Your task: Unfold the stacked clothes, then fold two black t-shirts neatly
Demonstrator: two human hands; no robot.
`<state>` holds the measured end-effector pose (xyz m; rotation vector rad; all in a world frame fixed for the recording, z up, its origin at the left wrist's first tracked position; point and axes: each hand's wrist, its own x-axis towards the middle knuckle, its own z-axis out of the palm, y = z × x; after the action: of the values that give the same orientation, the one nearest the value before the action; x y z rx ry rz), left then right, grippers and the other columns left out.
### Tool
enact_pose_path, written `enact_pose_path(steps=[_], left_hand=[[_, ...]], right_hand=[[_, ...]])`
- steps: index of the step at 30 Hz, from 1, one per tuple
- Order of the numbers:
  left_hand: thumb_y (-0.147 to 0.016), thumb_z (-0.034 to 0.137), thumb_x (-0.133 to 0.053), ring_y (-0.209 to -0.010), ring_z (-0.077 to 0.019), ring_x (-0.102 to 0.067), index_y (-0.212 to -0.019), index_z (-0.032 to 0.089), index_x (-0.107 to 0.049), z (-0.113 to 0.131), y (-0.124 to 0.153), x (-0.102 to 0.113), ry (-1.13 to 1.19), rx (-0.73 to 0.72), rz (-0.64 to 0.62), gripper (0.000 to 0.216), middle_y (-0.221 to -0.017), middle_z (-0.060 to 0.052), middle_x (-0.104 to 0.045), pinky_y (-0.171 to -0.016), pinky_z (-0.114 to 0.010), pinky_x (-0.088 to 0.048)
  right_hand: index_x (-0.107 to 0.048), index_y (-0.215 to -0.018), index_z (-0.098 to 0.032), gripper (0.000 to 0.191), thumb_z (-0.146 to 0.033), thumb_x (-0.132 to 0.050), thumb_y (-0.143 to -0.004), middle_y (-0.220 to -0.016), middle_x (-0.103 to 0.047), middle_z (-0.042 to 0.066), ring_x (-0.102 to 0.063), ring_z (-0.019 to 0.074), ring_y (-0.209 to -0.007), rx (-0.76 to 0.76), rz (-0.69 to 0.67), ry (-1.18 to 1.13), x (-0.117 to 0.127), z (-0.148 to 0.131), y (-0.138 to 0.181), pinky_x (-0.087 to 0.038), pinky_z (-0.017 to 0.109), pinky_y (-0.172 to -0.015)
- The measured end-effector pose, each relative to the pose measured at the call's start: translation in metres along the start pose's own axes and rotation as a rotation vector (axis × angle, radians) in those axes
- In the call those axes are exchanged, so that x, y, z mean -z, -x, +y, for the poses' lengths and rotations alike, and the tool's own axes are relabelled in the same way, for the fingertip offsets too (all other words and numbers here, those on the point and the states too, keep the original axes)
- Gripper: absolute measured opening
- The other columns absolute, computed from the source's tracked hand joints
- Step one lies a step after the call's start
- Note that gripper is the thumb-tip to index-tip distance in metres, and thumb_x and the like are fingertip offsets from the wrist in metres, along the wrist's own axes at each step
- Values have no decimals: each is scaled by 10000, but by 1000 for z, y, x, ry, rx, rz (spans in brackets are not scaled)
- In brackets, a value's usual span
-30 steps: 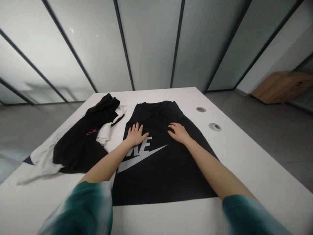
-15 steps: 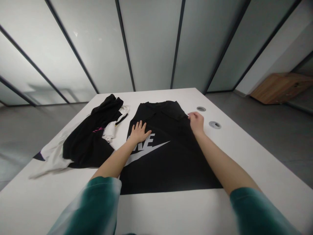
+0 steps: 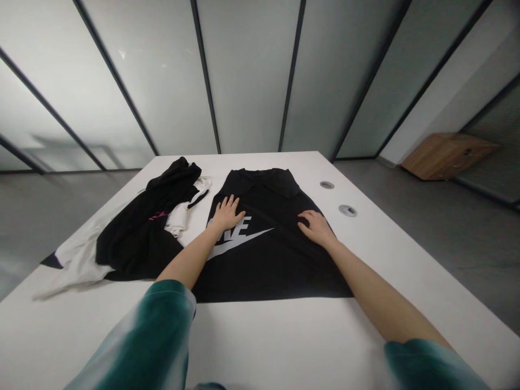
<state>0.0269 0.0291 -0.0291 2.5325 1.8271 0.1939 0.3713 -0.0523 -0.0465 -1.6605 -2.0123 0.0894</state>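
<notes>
A black T-shirt (image 3: 268,260) with a white swoosh logo lies spread flat on the white table (image 3: 284,346), its sleeves folded in toward the collar. My left hand (image 3: 226,213) rests flat on the shirt's left chest, fingers spread, covering part of the white lettering. My right hand (image 3: 317,227) lies flat near the shirt's right edge, fingers stretched out. Neither hand holds anything. Both forearms are bare below teal-and-white sleeves.
A heap of black and white clothes (image 3: 138,238) lies on the table to the left of the shirt. Two round cable grommets (image 3: 348,210) sit in the tabletop at the right. Frosted glass panels stand behind the table; a wooden cabinet (image 3: 442,157) stands at the far right.
My right hand left the shirt's right shoulder edge and came back down and toward me, now pressing flat on the right side. My left hand stayed put on the chest.
</notes>
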Motion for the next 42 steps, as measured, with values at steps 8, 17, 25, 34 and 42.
enact_pose_path(steps=[8,17,25,34,42], left_hand=[[-906,410,-443,-1288,-301,-490,-1362,104,-534,1,7,5,21,191,195,556,-1400,-162,-544,-1073,-404,-397],[-951,321,-362,-1393,-270,-389,-1449,149,-464,0,4,3,-8,62,122,536,-1548,-86,-422,-1110,-415,-368],[-943,277,-373,-1325,-256,-466,-1390,144,-526,4,6,9,16,49,131,490,-1434,-96,-552,-1093,-397,-385],[-942,299,-376,-1232,-281,-547,-1383,103,-528,-1,-2,14,-1,46,102,506,-1366,-130,-603,-1034,-396,-433],[-912,273,-410,-1158,-248,-624,-1311,212,-614,-13,-59,44,-96,115,-105,453,-1285,-87,-669,-946,-339,-482]], right_hand=[[-698,-1049,-197,273,-310,-516,-880,-1102,-668,105,-606,265,-1063,25,-8,-36,-1,13,0,-467,439,-981],[-707,-1038,-210,263,-314,-534,-869,-1101,-664,95,-600,268,-1052,26,-18,-17,1,9,2,-457,443,-985],[-713,-1062,-228,279,-326,-530,-875,-1111,-658,94,-590,280,-1075,30,-42,2,0,11,1,-449,457,-986],[-712,-1055,-206,278,-323,-531,-879,-1117,-657,106,-591,277,-1073,27,-50,12,2,8,1,-457,440,-978],[-713,-1045,-210,267,-325,-539,-878,-1120,-653,102,-590,274,-1075,25,-54,8,1,7,1,-460,432,-970]])
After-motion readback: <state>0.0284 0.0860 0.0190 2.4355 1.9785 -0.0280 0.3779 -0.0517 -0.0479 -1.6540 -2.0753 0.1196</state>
